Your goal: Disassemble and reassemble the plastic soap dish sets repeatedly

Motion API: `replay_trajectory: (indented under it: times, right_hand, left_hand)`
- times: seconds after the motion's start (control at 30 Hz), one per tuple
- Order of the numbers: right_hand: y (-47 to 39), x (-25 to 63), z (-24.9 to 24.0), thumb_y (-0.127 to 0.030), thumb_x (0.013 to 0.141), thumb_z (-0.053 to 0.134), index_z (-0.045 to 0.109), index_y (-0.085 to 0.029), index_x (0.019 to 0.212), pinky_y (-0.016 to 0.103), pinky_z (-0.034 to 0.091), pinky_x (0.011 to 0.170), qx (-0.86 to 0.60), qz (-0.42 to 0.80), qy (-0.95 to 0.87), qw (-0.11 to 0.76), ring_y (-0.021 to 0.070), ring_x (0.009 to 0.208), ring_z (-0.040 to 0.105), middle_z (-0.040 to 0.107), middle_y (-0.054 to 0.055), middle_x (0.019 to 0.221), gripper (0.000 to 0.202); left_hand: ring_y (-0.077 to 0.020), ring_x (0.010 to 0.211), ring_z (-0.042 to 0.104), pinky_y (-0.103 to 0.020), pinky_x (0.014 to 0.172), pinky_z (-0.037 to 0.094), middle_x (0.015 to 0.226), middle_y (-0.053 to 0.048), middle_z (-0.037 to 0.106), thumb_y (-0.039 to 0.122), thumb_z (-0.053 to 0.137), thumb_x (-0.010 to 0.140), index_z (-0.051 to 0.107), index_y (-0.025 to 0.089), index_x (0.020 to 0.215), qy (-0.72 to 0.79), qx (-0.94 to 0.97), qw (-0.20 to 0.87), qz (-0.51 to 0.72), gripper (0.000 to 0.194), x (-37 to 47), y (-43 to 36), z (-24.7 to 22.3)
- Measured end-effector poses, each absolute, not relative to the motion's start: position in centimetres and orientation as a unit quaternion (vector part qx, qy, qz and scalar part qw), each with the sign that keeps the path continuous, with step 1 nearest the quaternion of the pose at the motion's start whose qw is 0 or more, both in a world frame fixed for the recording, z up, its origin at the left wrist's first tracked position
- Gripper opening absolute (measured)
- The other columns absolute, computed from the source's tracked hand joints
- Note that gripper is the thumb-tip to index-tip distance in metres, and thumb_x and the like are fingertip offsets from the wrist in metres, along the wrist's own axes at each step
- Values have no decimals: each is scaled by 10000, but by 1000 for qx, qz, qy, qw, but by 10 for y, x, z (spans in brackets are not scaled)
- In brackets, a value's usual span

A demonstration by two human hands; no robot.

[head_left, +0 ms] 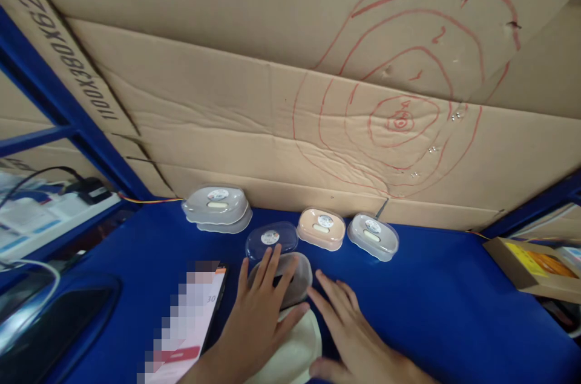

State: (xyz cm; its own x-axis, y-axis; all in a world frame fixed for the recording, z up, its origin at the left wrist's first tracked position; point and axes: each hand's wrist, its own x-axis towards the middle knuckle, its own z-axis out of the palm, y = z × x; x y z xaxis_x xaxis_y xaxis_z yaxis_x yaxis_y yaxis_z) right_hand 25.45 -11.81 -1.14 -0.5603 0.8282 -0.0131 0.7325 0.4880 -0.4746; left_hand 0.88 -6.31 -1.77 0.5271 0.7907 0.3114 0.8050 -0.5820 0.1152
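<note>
Both unclenched, the left grip [262,304] spreads over a grey oval plastic shell [302,278], the right grip [350,318] beside it; likely light, stiffish, best held by its rim.

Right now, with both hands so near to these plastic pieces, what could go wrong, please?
The left hand is spread over the gray piece; its fingertips might nudge the clear cover just behind. The phone lies beside that hand, so a sideways move could bump it.
</note>
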Motion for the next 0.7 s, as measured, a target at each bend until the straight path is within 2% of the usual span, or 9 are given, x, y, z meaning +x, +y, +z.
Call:
replay_trajectory:
  times: [0.13,0.2,0.3,0.37,0.47,0.57,0.7]
  right_hand:
    - [-74,258,1,-481,1068,526,204,-275,1691,625,321,1252,-531,92,-818,202,365,1610,251,248,151,1751,731]
    - [-51,260,3,-430,1067,532,240,-272,1676,643,321,1246,-546,44,-810,209,359,1597,283,330,149,1719,693]
    - [-30,262,5,-384,1038,592,408,-262,1587,649,336,1228,-550,25,-808,208,366,1516,416,506,153,1593,592]
    - [-26,264,8,-369,1016,631,502,-247,1504,627,365,1211,-553,26,-805,213,365,1453,476,573,157,1494,520]
    - [-25,268,14,-374,971,705,512,-224,1485,614,384,1200,-564,26,-796,218,387,1467,443,510,181,1525,570]
    - [-22,273,15,-368,906,791,481,-243,1524,621,379,1202,-569,74,-786,230,411,1498,407,387,182,1640,703]
    - [-17,279,11,-361,864,828,550,-246,1454,589,387,1205,-562,138,-771,267,386,1451,479,499,158,1566,662]
  left_hand:
    - [-461,1488,462,-726,1164,343,1663,-210,440,596,568,990,503,312,1575,-432,-884,52,-172,653,8,-65,-25]
    - [-451,1480,476,-699,1169,352,1645,-208,470,566,591,984,507,312,1572,-420,-890,59,-168,646,4,-63,-25]
    - [-450,1447,514,-711,1185,320,1642,-209,474,624,593,966,534,311,1550,-406,-896,57,-171,665,0,-58,-21]
    - [-454,1438,523,-732,1188,296,1653,-213,455,660,575,965,540,310,1542,-403,-897,53,-177,675,0,-57,-15]
    - [-441,1462,501,-722,1169,347,1659,-212,444,616,564,994,473,299,1583,-402,-895,34,-192,675,4,-59,-5]
    - [-390,1465,507,-635,1145,450,1657,-184,449,505,558,1028,425,281,1592,-413,-883,-30,-221,621,7,-62,5]
    - [-337,1450,519,-530,1140,506,1635,-132,462,419,559,1037,457,303,1520,-440,-839,-151,-281,507,6,-69,12]
